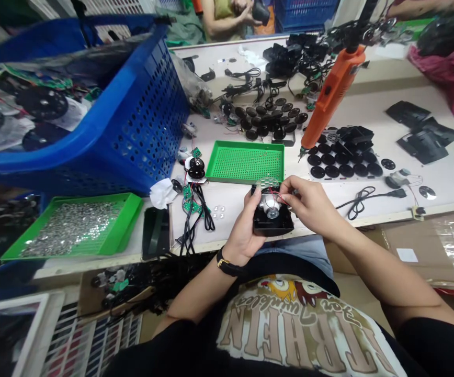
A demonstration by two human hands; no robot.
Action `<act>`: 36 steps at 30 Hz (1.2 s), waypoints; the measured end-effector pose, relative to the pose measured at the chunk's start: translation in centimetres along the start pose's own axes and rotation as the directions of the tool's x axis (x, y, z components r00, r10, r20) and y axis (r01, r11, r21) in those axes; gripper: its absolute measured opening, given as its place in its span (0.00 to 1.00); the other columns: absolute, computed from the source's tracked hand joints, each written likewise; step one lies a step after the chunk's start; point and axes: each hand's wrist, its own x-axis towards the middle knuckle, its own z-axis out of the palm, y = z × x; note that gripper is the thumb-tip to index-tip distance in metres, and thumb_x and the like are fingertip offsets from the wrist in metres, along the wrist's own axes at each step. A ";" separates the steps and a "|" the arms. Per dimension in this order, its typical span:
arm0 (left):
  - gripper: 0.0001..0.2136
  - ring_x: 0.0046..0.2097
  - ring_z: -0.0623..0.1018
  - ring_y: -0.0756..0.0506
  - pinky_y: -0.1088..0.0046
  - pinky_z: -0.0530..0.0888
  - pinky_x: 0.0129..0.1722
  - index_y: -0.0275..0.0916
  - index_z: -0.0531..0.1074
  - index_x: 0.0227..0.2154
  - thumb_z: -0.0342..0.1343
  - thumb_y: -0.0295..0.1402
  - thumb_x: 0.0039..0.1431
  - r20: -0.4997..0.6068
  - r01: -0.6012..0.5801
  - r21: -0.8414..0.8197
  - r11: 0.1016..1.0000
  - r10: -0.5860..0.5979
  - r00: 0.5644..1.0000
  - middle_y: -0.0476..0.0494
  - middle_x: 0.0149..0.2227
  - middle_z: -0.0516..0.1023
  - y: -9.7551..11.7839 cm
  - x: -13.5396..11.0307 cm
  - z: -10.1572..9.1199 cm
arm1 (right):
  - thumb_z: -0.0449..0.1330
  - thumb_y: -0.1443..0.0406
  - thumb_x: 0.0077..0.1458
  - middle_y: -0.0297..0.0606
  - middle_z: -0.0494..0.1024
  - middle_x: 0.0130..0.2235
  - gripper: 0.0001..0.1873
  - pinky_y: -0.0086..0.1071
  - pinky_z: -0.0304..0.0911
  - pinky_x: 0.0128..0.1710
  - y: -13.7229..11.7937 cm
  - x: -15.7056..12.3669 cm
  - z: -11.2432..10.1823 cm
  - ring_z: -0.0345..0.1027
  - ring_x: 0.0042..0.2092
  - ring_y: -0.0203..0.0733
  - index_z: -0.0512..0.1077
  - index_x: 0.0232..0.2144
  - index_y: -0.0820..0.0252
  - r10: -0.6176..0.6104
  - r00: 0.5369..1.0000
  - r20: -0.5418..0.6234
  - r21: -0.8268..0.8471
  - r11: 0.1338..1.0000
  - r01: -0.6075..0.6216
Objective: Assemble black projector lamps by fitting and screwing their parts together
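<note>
Over lap, at near table edge point(387, 215): black housing point(273, 224) gripped from left side by left hand point(243, 234), fingers wrapped around it. Right hand point(309, 205) closed at housing top, fingertips pinched on red wires point(281, 197). Just beyond, green mesh tray point(246, 162) laid flat. Black discs point(342, 163) spread to right, orange screwdriver point(333, 94) hung above them. Blue basket point(140, 120) tilted at far left. Another person's hands point(246, 9) seen at far edge.
</note>
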 end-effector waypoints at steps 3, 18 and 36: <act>0.14 0.54 0.83 0.41 0.62 0.76 0.58 0.40 0.74 0.52 0.60 0.40 0.68 -0.009 -0.012 0.006 1.000 0.012 1.000 0.44 0.47 0.84 -0.1 0.0 0.0 | 0.57 0.70 0.58 0.33 0.75 0.29 0.05 0.31 0.58 0.34 0.1 -0.1 0.2 0.64 0.30 0.36 0.68 0.30 0.57 0.004 1.000 -0.025 0.020 1.000 -0.004; 0.10 0.54 0.82 0.42 0.63 0.74 0.60 0.39 0.75 0.48 0.58 0.38 0.70 -0.042 -0.044 0.013 0.999 0.045 0.998 0.44 0.45 0.84 -0.4 0.2 -0.3 | 0.57 0.69 0.58 0.33 0.75 0.30 0.04 0.33 0.58 0.36 0.5 -0.1 0.8 0.65 0.32 0.38 0.68 0.30 0.57 0.049 0.998 -0.042 0.046 0.998 -0.047; 0.11 0.47 0.84 0.45 0.64 0.75 0.58 0.40 0.73 0.51 0.56 0.38 0.71 -0.062 -0.036 0.045 0.998 0.038 0.997 0.45 0.42 0.84 -0.7 0.3 -0.8 | 0.56 0.73 0.57 0.34 0.74 0.30 0.08 0.32 0.54 0.37 0.1 0.2 0.7 0.64 0.32 0.39 0.65 0.29 0.57 0.066 0.997 0.050 -0.078 0.995 -0.062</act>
